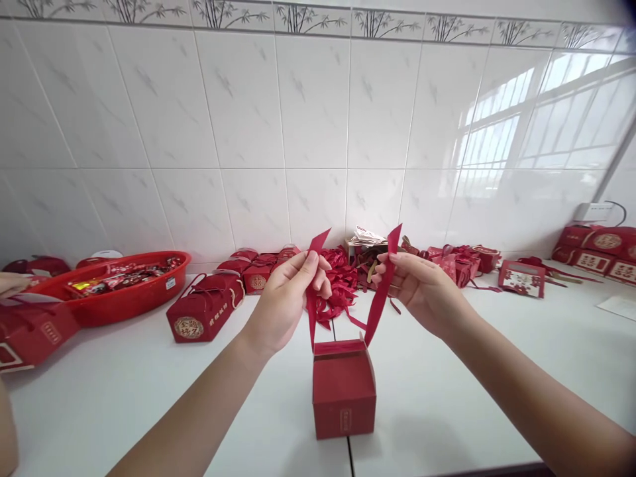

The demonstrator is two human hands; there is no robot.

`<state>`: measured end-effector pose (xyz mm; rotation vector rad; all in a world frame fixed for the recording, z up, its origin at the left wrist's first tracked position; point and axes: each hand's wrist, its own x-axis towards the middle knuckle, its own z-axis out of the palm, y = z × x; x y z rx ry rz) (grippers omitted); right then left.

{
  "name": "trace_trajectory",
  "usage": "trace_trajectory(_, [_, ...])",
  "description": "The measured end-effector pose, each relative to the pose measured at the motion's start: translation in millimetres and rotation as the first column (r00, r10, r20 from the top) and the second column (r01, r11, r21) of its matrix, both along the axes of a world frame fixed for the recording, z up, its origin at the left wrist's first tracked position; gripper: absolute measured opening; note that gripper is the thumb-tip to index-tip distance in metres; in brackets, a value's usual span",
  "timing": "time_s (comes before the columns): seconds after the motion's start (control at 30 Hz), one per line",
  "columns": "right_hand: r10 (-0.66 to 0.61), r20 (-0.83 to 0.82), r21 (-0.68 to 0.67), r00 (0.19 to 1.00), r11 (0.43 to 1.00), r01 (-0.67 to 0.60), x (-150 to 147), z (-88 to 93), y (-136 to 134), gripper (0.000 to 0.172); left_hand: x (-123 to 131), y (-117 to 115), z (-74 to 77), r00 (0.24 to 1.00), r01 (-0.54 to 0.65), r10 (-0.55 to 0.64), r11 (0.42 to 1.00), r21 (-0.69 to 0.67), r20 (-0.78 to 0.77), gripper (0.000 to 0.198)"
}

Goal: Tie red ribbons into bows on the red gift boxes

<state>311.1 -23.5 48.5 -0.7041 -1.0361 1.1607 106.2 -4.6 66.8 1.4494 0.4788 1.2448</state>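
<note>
A small dark red gift box (344,387) stands upright on the white table, its lid folded over the top. From the slot at its top rise the two ends of a red ribbon (379,301). My left hand (292,297) pinches one end between thumb and fingers, above and left of the box. The other end is pinched in my right hand (422,285), up and to the right. Both ends are stretched upward and spread into a V, their tips sticking out past my fingers. Neither hand touches the box itself.
A red basin (134,308) of wrapped sweets stands left, beside a red box (206,308). Another person's hand (12,283) is at a box on the far left. Loose red ribbons (338,285) lie behind my box. More red boxes (599,248) are stacked far right.
</note>
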Motion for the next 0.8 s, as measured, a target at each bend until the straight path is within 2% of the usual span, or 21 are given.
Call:
trace_trajectory(0.1, [0.069,-0.038,-0.019,0.997,0.997,-0.069,-6,-1.0,2,0.02,3,-2,-3.5,0.999,0.003,-0.003,1.0,0.005,-0.046,0.025])
trace_trajectory(0.23, [0.073,0.114,0.037,0.991,0.996,-0.078,-21,-1.0,2,0.021,5,-7,-9.6,0.982,-0.06,0.078,0.992,0.108,-0.174,0.03])
trace_trajectory(0.3, [0.1,0.203,0.067,0.974,0.991,-0.115,-29,-1.2,1,0.022,7,-10,-11.3,0.969,-0.099,0.131,0.983,0.155,-0.211,0.024])
trace_trajectory(0.4, [0.181,0.276,0.08,0.944,0.974,-0.21,-41,-2.4,-4,0.023,7,-16,-12.4,0.961,-0.17,0.2,0.972,0.163,-0.189,0.008])
trace_trajectory(0.53, [0.229,0.326,0.102,0.917,0.956,-0.276,-51,-5.2,-7,0.033,5,-22,-15.0,0.945,-0.233,0.256,0.963,0.135,-0.202,0.02])
trace_trajectory(0.67, [0.29,0.242,0.053,0.926,0.949,-0.311,-55,-9.9,-4,0.034,-1,-19,-18.4,0.935,-0.159,0.195,0.977,0.139,-0.297,0.018])
trace_trajectory(0.8, [0.405,0.14,0.031,0.903,0.91,-0.413,-46,-15.6,2,0.027,-10,-12,-20.1,0.935,-0.037,0.046,0.999,0.031,-0.351,0.015])
